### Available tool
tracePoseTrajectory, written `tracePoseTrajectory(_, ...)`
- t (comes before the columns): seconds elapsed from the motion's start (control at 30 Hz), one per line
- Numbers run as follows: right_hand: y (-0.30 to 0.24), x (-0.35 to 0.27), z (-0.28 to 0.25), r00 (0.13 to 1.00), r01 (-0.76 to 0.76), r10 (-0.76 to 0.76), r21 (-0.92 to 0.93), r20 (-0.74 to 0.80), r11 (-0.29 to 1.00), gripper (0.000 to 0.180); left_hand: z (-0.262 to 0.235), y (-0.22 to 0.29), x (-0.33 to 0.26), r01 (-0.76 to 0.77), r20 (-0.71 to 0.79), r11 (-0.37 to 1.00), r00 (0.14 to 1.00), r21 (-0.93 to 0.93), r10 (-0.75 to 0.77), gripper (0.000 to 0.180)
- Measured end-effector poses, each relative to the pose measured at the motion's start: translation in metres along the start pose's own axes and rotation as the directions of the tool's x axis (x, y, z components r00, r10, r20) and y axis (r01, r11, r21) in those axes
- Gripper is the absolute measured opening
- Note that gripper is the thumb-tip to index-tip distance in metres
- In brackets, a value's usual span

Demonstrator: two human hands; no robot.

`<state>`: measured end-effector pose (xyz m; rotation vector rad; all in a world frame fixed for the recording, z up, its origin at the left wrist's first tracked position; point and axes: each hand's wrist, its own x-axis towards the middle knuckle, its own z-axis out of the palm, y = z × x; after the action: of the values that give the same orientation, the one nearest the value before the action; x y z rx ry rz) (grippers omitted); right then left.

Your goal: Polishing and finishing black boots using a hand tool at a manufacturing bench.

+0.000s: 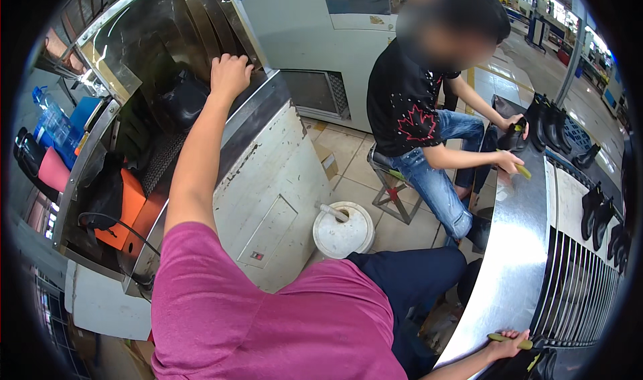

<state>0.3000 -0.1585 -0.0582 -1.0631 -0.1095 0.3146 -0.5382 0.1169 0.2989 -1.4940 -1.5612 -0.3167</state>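
My left arm reaches up to a metal machine with a hood, and my left hand [231, 76] is at the edge of its opening, beside hanging strips [213, 21]. The fingers curl away from view, so what they grip is hidden. Inside the opening, left of that hand, sits a dark, glossy boot-like shape [184, 104]. At the lower right, my right hand [510, 346] is closed round a tool with a yellow-green handle [508, 340]; its working end cannot be made out. Black footwear [546, 365] lies close by that hand, partly cut off by the picture's rim.
A co-worker [418, 112] sits on a stool, holding a black shoe [512, 137] and a similar yellow-green tool [522, 170]. Between us stands a white lidded bucket [343, 232]. Several black boots [549, 125] line the metal bench [512, 246] and its rack [576, 286]. An orange block [124, 209] lies left.
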Motion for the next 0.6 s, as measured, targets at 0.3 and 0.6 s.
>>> tracePoseTrajectory(0.3,0.000,-0.001,-0.005,0.999,0.054,-0.053,-0.077,0.010,0.996,0.019,0.046,-0.042,-0.027,0.040,0.332,0.930,0.928,0.364,-0.169,0.048)
tracePoseTrajectory(0.6,-0.002,0.000,-0.003,0.995,0.082,-0.078,-0.076,0.054,0.994,0.018,0.051,-0.076,-0.037,0.014,0.210,0.917,0.972,0.398,-0.106,0.052)
